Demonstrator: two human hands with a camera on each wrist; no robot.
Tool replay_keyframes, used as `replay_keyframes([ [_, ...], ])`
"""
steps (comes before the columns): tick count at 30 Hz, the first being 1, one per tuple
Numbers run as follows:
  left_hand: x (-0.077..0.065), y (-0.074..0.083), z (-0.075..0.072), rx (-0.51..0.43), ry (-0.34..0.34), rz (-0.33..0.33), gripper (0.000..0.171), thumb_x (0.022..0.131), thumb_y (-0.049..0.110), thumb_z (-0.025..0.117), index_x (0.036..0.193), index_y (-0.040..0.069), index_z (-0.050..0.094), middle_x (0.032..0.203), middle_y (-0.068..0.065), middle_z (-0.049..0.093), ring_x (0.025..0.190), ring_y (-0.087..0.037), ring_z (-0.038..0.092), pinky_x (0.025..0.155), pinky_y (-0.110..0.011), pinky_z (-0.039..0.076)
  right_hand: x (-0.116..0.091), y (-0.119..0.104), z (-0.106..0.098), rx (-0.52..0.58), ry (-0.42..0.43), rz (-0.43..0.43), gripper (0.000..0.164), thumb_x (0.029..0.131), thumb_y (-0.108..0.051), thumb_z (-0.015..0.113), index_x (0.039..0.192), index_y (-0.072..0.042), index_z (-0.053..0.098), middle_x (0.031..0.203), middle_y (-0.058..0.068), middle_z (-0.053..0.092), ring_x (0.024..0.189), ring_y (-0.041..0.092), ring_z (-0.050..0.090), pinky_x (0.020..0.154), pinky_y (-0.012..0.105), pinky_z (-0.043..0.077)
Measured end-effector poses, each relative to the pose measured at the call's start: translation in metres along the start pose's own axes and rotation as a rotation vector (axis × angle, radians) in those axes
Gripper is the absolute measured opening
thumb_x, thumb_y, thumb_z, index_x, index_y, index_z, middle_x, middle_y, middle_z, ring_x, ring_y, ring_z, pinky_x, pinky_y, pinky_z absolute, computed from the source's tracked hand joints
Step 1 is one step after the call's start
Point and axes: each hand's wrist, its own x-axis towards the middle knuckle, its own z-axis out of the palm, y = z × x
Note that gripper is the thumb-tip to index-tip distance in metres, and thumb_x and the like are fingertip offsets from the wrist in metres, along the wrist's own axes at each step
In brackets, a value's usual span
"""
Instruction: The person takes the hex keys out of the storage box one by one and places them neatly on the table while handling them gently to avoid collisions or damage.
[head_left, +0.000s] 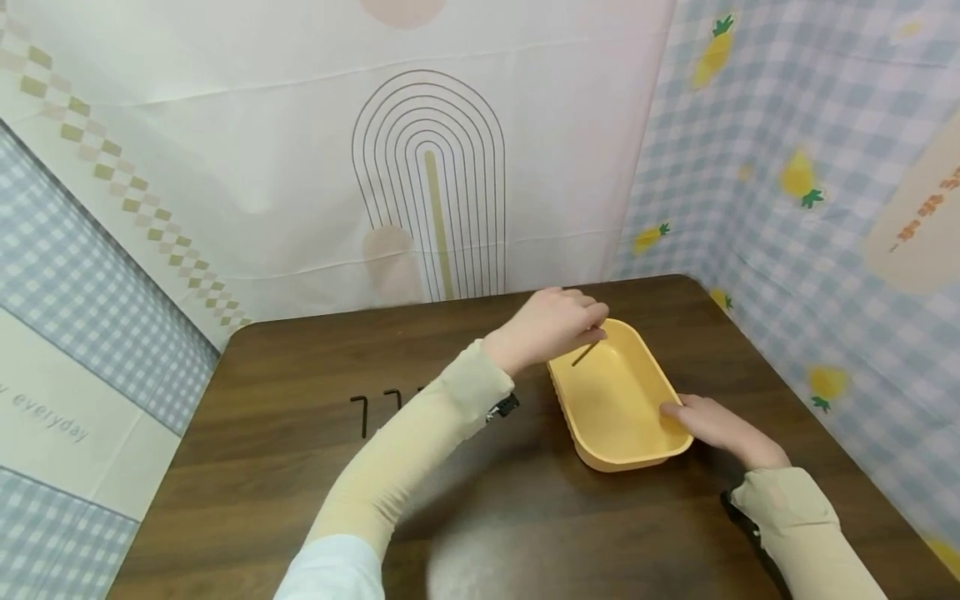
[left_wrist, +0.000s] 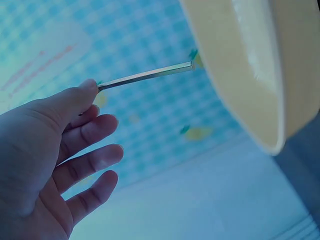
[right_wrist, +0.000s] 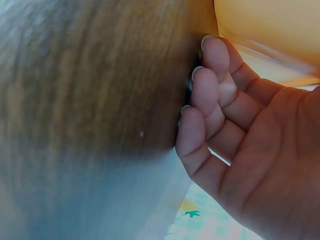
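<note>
Over the far left part of a yellow plastic bin (head_left: 618,408), my left hand (head_left: 551,327) pinches a hex key (head_left: 587,354) between thumb and fingertips. In the left wrist view the key's straight shaft (left_wrist: 145,77) points toward the bin, apart from its wall, while the other fingers are spread. Where the short bent end lies is hidden by the hand. My right hand (head_left: 722,431) holds the bin's near right rim, thumb over the inside and fingers outside. In the right wrist view those fingers (right_wrist: 205,92) are bent beneath the bin, against the tabletop.
On the brown wooden table (head_left: 247,475) lie an L-shaped hex key (head_left: 364,417) and another hex key (head_left: 398,398), left of the bin. A dark tip beside them is mostly covered by my left sleeve. Patterned cloth (head_left: 300,183) hangs behind the table and at both sides.
</note>
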Motion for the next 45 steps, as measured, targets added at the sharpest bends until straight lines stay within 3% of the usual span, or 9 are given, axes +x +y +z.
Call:
replay_keyframes([
  [3,-0.008,-0.011,-0.019,-0.029,0.016,-0.030,0.018,0.102,0.036,0.061,0.092,0.020,0.063,0.086,0.010,0.063,0.080,-0.011,0.056,0.071,-0.028,0.044,-0.001,0.002,-0.003,0.000,0.003,-0.010,0.054,0.105,-0.036,0.040,0.131,0.008,0.054,0.090,0.004,0.067,0.088,0.019,0.061,0.084,0.040,0.045],
  [7,-0.021,-0.028,-0.038,-0.044,0.099,-0.075,0.021,0.101,0.036,0.062,0.090,0.018,0.063,0.084,0.009,0.064,0.077,-0.013,0.055,0.071,-0.029,0.045,-0.002,0.002,-0.006,0.003,0.008,-0.021,0.054,0.105,-0.035,0.039,0.132,0.009,0.053,0.090,0.004,0.067,0.089,0.019,0.061,0.085,0.041,0.045],
  [10,-0.030,-0.039,-0.045,-0.054,0.170,-0.099,0.021,0.101,0.034,0.063,0.089,0.016,0.063,0.083,0.007,0.063,0.076,-0.013,0.055,0.070,-0.031,0.045,-0.002,0.002,-0.007,0.004,0.007,-0.019,0.055,0.105,-0.036,0.039,0.133,0.010,0.052,0.091,0.004,0.067,0.089,0.019,0.061,0.085,0.041,0.045],
  [14,-0.038,-0.047,-0.044,-0.072,0.202,-0.140,0.021,0.100,0.032,0.065,0.086,0.016,0.061,0.079,0.007,0.060,0.073,-0.013,0.052,0.070,-0.031,0.043,-0.002,0.004,-0.007,0.007,0.006,-0.016,0.056,0.105,-0.037,0.039,0.132,0.010,0.053,0.090,0.004,0.067,0.088,0.019,0.061,0.084,0.040,0.045],
  [19,-0.044,-0.048,-0.027,-0.073,0.175,-0.195,0.023,0.100,0.033,0.064,0.084,0.017,0.060,0.076,0.007,0.058,0.071,-0.013,0.052,0.069,-0.032,0.044,-0.001,0.005,-0.005,0.015,0.009,-0.017,0.055,0.105,-0.037,0.039,0.133,0.008,0.053,0.087,0.003,0.067,0.086,0.017,0.061,0.084,0.039,0.045],
  [30,-0.054,-0.048,0.023,-0.090,0.028,-0.347,0.025,0.100,0.035,0.064,0.081,0.019,0.060,0.070,0.008,0.057,0.062,-0.011,0.053,0.057,-0.029,0.043,-0.001,0.007,-0.004,0.016,0.010,-0.021,0.055,0.106,-0.037,0.039,0.133,0.009,0.053,0.090,0.003,0.068,0.087,0.017,0.061,0.084,0.040,0.045],
  [45,-0.062,-0.034,0.080,-0.175,-0.116,-0.433,0.023,0.101,0.029,0.063,0.084,0.015,0.062,0.069,0.004,0.059,0.062,-0.013,0.057,0.059,-0.033,0.048,-0.001,0.005,0.001,0.019,0.016,-0.027,0.054,0.106,-0.036,0.041,0.133,0.009,0.053,0.090,0.003,0.068,0.088,0.018,0.061,0.084,0.040,0.046],
])
